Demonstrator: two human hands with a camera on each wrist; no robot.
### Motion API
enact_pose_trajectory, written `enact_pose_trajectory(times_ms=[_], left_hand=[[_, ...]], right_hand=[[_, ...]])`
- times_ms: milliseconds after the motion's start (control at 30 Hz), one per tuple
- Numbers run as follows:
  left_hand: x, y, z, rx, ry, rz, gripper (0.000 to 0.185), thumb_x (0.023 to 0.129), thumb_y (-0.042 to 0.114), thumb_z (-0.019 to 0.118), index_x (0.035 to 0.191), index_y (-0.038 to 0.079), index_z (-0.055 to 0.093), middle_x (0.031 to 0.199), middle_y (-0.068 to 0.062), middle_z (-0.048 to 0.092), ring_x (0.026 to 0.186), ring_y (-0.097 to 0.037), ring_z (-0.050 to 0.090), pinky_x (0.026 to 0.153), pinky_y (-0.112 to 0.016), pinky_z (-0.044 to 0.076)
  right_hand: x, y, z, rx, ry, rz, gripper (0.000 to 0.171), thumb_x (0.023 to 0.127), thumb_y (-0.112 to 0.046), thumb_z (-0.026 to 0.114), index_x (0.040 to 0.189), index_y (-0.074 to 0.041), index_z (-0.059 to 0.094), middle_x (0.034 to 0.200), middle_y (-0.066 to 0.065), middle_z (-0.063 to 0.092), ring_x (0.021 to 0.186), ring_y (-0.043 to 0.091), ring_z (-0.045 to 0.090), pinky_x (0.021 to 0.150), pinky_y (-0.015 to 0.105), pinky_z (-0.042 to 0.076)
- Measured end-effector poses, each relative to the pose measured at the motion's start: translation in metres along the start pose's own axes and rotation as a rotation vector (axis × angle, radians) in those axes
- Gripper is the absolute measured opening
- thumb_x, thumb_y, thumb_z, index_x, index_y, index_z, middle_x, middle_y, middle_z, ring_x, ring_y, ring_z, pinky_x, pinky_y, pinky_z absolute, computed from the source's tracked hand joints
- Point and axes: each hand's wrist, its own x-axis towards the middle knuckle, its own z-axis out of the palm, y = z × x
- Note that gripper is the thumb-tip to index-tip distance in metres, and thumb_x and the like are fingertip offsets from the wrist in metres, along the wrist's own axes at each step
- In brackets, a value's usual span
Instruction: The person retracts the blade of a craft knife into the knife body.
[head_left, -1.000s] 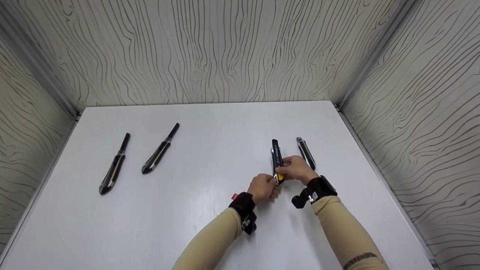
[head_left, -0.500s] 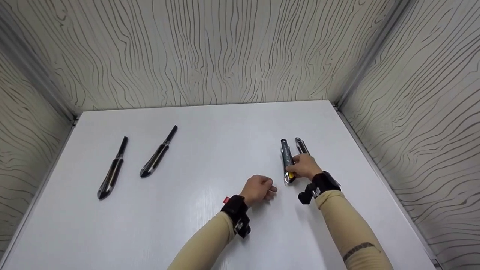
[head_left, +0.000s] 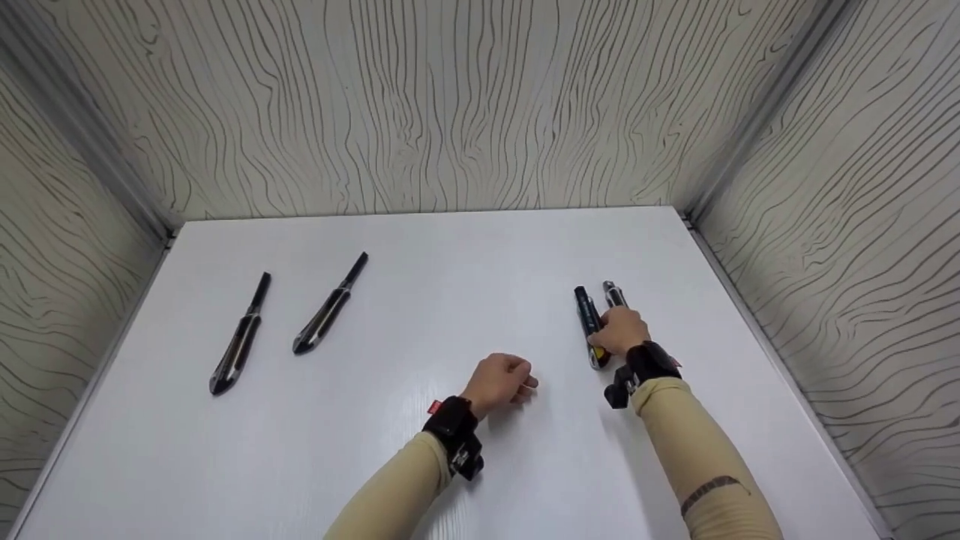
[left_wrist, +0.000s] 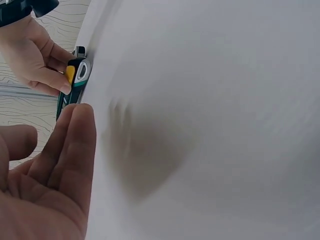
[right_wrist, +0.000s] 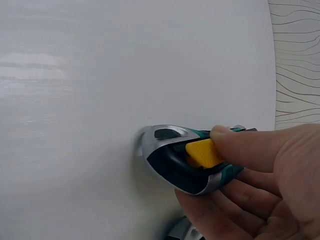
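Right hand [head_left: 621, 331] grips the yellow-slider utility knife [head_left: 589, 319] on the tabletop [head_left: 450, 300], beside a second knife [head_left: 613, 294]; left hand [head_left: 501, 382] loosely curled, holding nothing. I'd judge set-down (release next).

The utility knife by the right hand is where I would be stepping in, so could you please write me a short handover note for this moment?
Right hand: grips the utility knife with the yellow slider, low on the white table, right beside a second knife.
Left hand: holds nothing, fingers loosely curled, near the table's middle.
Two more knives lie apart on the left, untouched.
Done: the two right knives sit side by side.
Left: release the held knife; probably the left pair next.
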Motion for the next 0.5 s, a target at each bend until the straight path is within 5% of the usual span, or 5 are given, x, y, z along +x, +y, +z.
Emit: enact_pose_trajectory(times_ms=[500], left_hand=[[-0.008,-0.01,-0.022,0.034,0.026,0.012,0.032,0.099,0.017,0.051,0.117,-0.006,0.064,0.092,-0.013,0.074,0.078,-0.024,0.072,0.07,-0.034,0.061]], right_hand=[[0.004,0.007,0.004,-0.064,0.112,-0.013,0.043,0.085,-0.02,0.073,0.117,0.008,0.065,0.094,0.021,0.07,0.073,0.025,0.063,0.062,0.031,0.049]])
